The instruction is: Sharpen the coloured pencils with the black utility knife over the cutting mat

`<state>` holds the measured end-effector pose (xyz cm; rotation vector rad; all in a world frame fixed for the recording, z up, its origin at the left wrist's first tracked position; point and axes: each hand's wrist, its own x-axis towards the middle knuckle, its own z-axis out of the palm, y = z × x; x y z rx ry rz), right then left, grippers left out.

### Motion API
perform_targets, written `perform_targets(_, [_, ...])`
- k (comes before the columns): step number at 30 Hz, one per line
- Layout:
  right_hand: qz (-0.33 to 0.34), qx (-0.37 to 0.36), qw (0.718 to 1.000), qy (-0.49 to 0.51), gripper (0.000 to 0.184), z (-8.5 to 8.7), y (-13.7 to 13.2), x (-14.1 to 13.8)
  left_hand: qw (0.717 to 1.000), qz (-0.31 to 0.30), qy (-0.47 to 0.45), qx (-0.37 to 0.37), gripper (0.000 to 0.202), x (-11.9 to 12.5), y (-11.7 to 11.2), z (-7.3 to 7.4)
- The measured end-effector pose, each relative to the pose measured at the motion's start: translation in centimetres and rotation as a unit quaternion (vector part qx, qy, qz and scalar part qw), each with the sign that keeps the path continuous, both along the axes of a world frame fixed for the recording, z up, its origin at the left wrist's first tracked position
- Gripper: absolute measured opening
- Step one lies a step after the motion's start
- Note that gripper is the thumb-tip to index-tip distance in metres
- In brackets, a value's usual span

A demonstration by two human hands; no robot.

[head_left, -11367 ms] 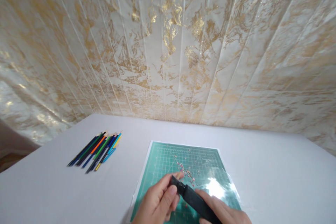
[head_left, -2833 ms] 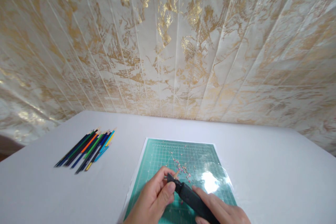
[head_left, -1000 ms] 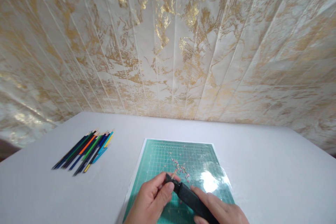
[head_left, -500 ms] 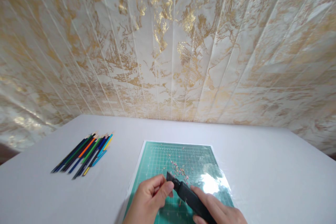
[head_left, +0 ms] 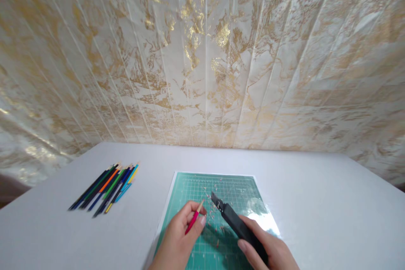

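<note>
Pinched between the thumb and fingers of my left hand point(head_left: 180, 234) is a red colored pencil point(head_left: 192, 222), its bare wooden tip pointing up and away. My right hand point(head_left: 267, 244) is wrapped round a black utility knife point(head_left: 238, 224). The knife's dark blade point(head_left: 215, 198) points up-left, a little to the right of the pencil tip and apart from it. Both hands are above a green cutting mat point(head_left: 186, 187) with a printed grid. Small wood shavings point(head_left: 212, 215) are scattered on the mat between and beyond the hands.
A bundle of colored pencils point(head_left: 107, 187) in dark blue, green, orange, yellow and light blue lies on the white table point(head_left: 325, 211) to the left. A bright reflection shows on the mat's right side. Behind the table hangs a white and gold patterned sheet point(head_left: 202, 71).
The knife blade has moved away from my left fingers, up and to the right. The red pencil, hidden before, now shows in my left hand. The view has shifted slightly.
</note>
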<state>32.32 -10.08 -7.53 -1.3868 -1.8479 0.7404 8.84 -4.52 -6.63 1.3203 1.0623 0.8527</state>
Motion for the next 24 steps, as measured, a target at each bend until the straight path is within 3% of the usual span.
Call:
perform_targets(3, [-0.006, 0.039, 0.999, -0.014, 0.033, 0.3, 0.2, 0.2, 1.0, 0.008, 0.025, 0.009, 0.017, 0.1, 0.0, -0.1])
perform_targets(9, [-0.071, 0.115, 0.991, 0.013, 0.026, 0.5, 0.1, -0.2, 0.998, 0.014, 0.058, 0.019, 0.019, 0.4, -1.0, 0.3])
perform_targets(19, [-0.094, 0.08, 0.992, 0.02, 0.029, 0.7, 0.6, 0.1, 0.993, 0.111, -0.006, 0.04, 0.038, 0.5, -1.4, 1.3])
perform_targets(24, [-0.078, 0.059, 0.994, 0.052, 0.03, 0.1, 0.8, 0.2, 0.997, 0.076, -0.023, -0.009, 0.049, 0.4, -1.1, 1.1])
